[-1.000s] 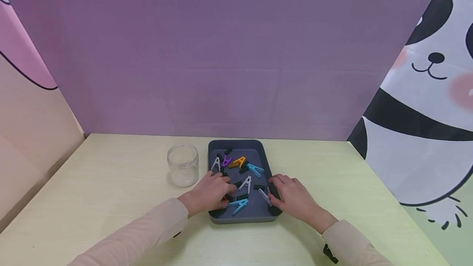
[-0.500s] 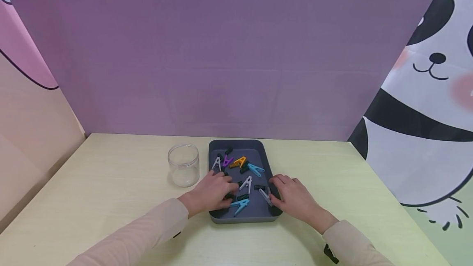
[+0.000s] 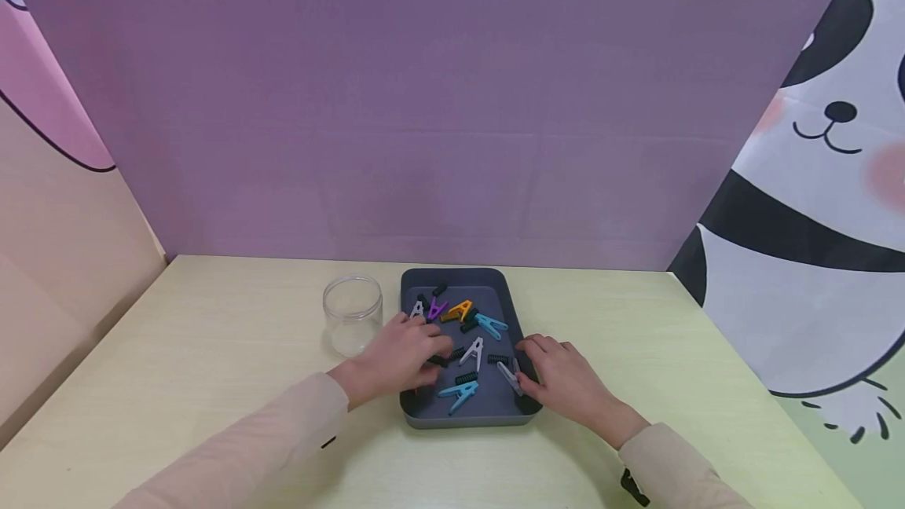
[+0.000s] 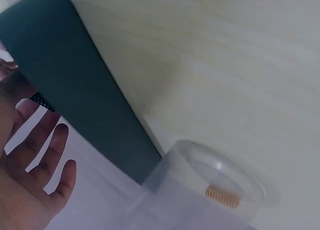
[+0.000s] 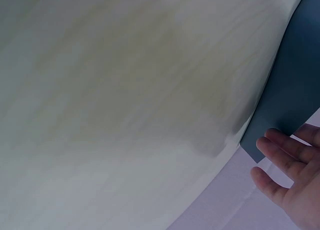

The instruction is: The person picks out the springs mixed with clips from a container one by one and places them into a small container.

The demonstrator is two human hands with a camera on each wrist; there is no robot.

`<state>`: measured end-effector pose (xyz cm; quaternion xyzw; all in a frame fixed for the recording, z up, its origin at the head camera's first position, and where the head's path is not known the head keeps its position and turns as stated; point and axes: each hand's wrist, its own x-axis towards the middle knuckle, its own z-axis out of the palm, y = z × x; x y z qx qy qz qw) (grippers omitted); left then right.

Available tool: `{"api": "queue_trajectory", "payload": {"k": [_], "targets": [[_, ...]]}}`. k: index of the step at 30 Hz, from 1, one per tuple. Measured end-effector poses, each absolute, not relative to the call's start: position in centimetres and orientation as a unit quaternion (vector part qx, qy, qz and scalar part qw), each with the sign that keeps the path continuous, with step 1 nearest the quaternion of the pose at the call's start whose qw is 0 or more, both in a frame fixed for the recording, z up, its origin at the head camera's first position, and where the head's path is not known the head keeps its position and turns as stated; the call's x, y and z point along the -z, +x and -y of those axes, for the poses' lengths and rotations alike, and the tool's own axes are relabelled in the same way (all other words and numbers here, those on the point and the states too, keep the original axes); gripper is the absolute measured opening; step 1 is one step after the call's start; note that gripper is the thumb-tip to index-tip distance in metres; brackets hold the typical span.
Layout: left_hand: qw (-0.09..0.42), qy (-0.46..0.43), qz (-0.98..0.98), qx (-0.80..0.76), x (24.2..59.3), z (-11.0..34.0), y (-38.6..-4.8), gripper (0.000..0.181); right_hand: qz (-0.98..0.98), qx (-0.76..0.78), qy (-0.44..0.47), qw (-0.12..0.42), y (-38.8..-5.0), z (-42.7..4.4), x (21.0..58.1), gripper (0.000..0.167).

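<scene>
A dark grey tray [image 3: 470, 421] holds several plastic clips and coil springs. My left hand [image 3: 396, 356] is over the tray's left side, pinching a black coil spring [image 4: 42, 101] between thumb and forefinger. Its other fingers are spread in the left wrist view. My right hand [image 3: 566, 379] grips the tray's right rim, thumb inside and fingers along the outer wall. Near that thumb lies a grey clip [image 3: 508, 378]. A light blue clip [image 3: 461, 393], a white clip [image 3: 473, 353] and black springs [image 3: 467, 378] lie between the hands.
A clear round jar [image 3: 353, 316] stands left of the tray, close to my left hand; an orange spring [image 4: 223, 196] shows inside it. Farther back in the tray are a purple clip [image 3: 436, 308], an orange clip [image 3: 462, 309] and another blue clip [image 3: 489, 325].
My left hand has drawn slightly up and left with the black spring, uncovering more of the near blue clip. My right hand stays on the tray rim.
</scene>
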<state>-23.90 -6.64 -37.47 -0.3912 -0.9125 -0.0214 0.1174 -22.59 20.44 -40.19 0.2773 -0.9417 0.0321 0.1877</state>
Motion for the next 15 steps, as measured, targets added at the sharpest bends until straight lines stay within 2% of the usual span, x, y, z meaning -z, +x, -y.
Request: {"api": "queue_trajectory", "payload": {"k": [7,15], "targets": [[0.129,-0.381,0.915,0.040,36.1,8.0,-23.9,0.019,0.943,-0.034,0.275,0.182,-22.6,-20.4,40.2,0.034],[0.181,-0.348,0.919,0.039,34.3,9.6,-24.3,0.016,0.944,-0.034,0.272,0.181,-22.7,-20.3,40.3,0.034]]}}
